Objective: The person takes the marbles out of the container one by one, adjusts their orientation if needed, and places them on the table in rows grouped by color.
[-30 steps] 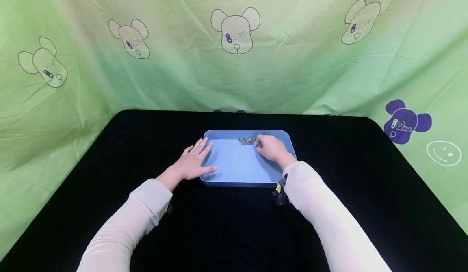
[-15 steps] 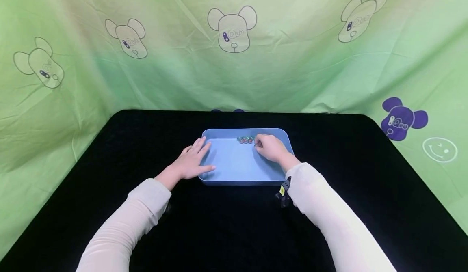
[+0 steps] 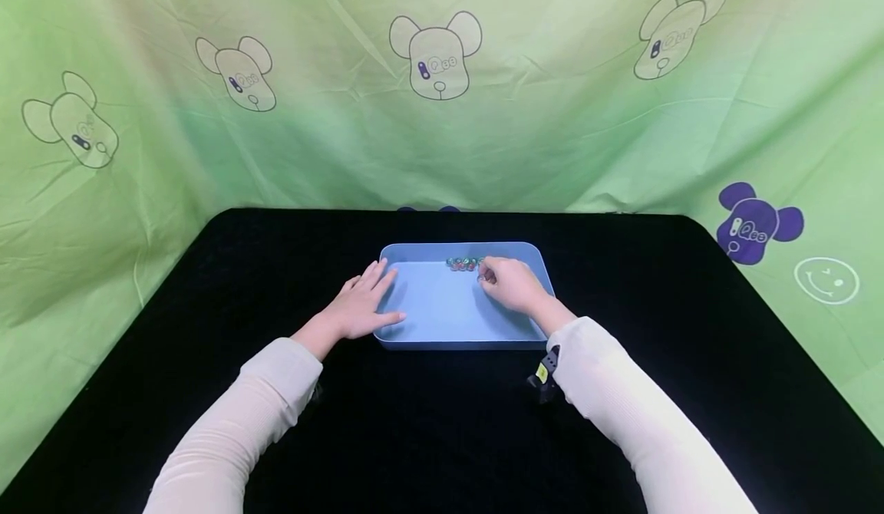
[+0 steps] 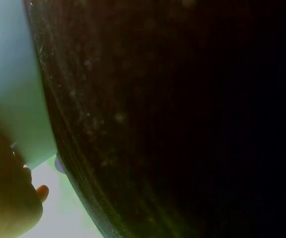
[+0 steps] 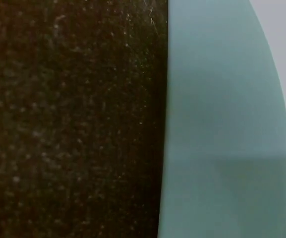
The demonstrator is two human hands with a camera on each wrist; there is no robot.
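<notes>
A shallow blue tray point(image 3: 442, 322) lies in the head view. Near its far wall sit several small, shiny green and reddish glass marbles point(image 3: 463, 264), bunched in a short row. My right hand point(image 3: 514, 284) reaches over the tray at the right end of this row. Its thumb and fingers are curled together and pinch what looks like a marble, mostly hidden by the fingertips. With fingers spread, my left hand point(image 3: 359, 304) rests on the tray's left rim, the thumb reaching inside. The left wrist view shows part of that hand point(image 4: 9, 193) beside the tray's outer wall point(image 4: 14, 74).
A black cloth point(image 3: 442, 422) covers the table under the tray. Behind it hangs a green curtain point(image 3: 442, 161) printed with bear heads. The tray's outer side point(image 5: 222, 109) fills much of the right wrist view. A strapped black device point(image 3: 545, 372) sits at the right wrist.
My right wrist and forearm have shifted slightly to the right and nearer, with the fingertips staying by the marbles. The left hand keeps its place on the rim. The head view has moved a little.
</notes>
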